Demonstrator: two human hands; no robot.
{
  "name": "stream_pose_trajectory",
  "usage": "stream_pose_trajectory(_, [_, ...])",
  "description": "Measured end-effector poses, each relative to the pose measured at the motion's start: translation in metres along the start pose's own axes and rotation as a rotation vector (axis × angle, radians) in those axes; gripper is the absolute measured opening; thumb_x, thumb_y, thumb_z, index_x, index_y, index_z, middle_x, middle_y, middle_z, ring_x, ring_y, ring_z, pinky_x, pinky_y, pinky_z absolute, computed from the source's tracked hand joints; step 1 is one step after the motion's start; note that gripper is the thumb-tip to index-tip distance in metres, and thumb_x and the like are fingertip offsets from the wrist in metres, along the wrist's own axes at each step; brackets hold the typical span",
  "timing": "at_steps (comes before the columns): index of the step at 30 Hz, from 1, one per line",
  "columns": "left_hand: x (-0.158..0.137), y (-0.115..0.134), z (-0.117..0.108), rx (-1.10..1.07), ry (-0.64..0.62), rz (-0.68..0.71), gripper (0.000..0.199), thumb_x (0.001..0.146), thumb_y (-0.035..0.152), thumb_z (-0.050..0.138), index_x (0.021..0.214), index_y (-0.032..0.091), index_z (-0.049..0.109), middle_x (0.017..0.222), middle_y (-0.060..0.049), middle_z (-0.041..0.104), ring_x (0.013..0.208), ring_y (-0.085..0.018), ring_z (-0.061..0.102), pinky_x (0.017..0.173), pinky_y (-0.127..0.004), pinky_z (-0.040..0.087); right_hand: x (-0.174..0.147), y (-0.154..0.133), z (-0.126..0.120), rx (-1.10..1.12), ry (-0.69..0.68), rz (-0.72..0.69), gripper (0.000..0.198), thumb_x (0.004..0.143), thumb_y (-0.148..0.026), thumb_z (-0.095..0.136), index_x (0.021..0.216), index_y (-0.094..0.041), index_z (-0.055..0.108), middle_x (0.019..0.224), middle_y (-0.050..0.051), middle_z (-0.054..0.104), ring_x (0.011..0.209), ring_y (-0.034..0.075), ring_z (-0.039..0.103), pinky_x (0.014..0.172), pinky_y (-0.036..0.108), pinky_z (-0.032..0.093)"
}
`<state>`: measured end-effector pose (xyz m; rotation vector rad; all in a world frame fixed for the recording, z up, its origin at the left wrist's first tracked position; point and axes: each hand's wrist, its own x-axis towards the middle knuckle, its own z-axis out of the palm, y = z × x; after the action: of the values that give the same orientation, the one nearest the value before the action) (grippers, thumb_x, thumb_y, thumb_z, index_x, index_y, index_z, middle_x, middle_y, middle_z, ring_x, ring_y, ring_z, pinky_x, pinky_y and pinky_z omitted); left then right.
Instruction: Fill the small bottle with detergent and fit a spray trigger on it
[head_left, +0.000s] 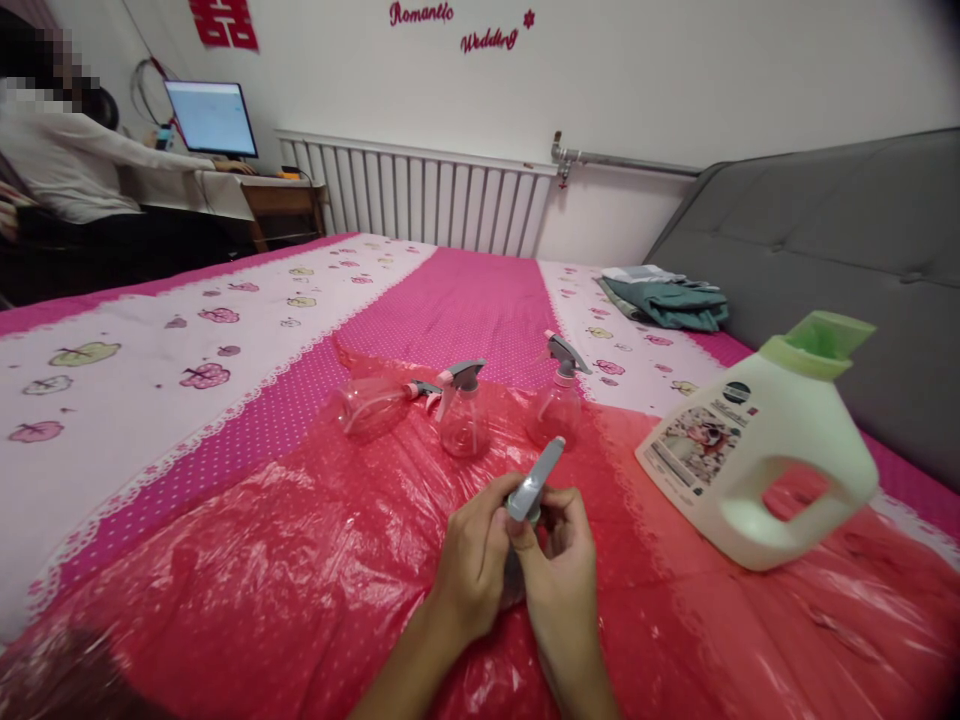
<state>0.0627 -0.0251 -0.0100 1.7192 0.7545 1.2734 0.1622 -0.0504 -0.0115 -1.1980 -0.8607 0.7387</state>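
Low in the middle of the head view, a spray bottle (pixel 536 480) with a grey spray head stands between my two hands. My left hand (pixel 474 560) is closed around its left side, and my right hand (pixel 562 570) wraps the right side near the neck. Most of the bottle's body is hidden by my fingers. Just beyond are two upright clear spray bottles with grey and pink heads, one on the left (pixel 463 425) and one on the right (pixel 556 410). A third clear spray bottle (pixel 371 403) lies on its side farther left.
A large cream detergent jug (pixel 765 460) with a green cap stands to the right. Red plastic sheeting (pixel 300 540) covers the near bed. Folded clothes (pixel 664 297) lie by the grey headboard (pixel 825 230). A person (pixel 82 170) sits at a desk with a monitor (pixel 212 118), back left.
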Motion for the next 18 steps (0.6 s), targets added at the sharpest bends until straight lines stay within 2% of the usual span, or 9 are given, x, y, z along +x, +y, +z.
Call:
stream_pose_trajectory(6, [-0.0018, -0.0074, 0.001, 0.002, 0.03, 0.011, 0.044, 0.115, 0.048, 0.035, 0.128, 0.02, 0.066, 0.111, -0.008, 0.076, 0.097, -0.024, 0.071, 0.089, -0.033, 0.052, -0.0011, 0.0061, 0.0028, 0.012, 0.041, 0.056, 0.062, 0.068, -0.064, 0.089, 0.096, -0.017, 0.059, 0.09, 0.004, 0.064, 0.084, 0.017, 0.063, 0.076, 0.028, 0.05])
stream_pose_trajectory(10, [-0.0019, -0.0073, 0.0014, 0.032, 0.056, -0.014, 0.048, 0.115, 0.05, 0.034, 0.126, 0.019, 0.069, 0.111, -0.009, 0.077, 0.095, -0.024, 0.071, 0.087, -0.033, 0.052, -0.0057, 0.0079, -0.0003, 0.014, 0.074, 0.053, 0.06, 0.08, -0.073, 0.074, 0.099, -0.017, 0.063, 0.097, 0.008, 0.066, 0.091, 0.02, 0.066, 0.083, 0.032, 0.053])
stream_pose_trajectory(12, [-0.0017, -0.0061, 0.0014, 0.024, 0.049, -0.024, 0.049, 0.115, 0.051, 0.034, 0.125, 0.018, 0.07, 0.112, -0.009, 0.077, 0.098, -0.025, 0.071, 0.089, -0.034, 0.052, -0.0075, 0.0088, -0.0025, 0.004, 0.106, 0.033, 0.057, 0.084, -0.073, 0.07, 0.1, -0.018, 0.065, 0.107, 0.01, 0.066, 0.103, 0.021, 0.066, 0.09, 0.033, 0.054])
stream_pose_trajectory(15, [-0.0012, -0.0051, 0.0007, 0.03, 0.036, -0.017, 0.048, 0.114, 0.053, 0.038, 0.124, 0.018, 0.07, 0.113, -0.009, 0.077, 0.101, -0.026, 0.071, 0.091, -0.034, 0.051, -0.0072, 0.0095, -0.0044, -0.03, 0.152, 0.002, 0.055, 0.081, -0.069, 0.076, 0.098, -0.018, 0.064, 0.124, 0.013, 0.061, 0.122, 0.023, 0.061, 0.099, 0.033, 0.053])
stream_pose_trajectory(18, [-0.0006, -0.0053, -0.0002, 0.061, 0.025, -0.016, 0.044, 0.111, 0.054, 0.048, 0.126, 0.019, 0.069, 0.11, -0.008, 0.077, 0.097, -0.025, 0.071, 0.087, -0.034, 0.05, -0.0033, 0.0075, -0.0047, 0.027, 0.146, 0.042, 0.06, 0.077, -0.066, 0.081, 0.11, -0.021, 0.059, 0.135, 0.013, 0.059, 0.127, 0.023, 0.061, 0.103, 0.035, 0.053])
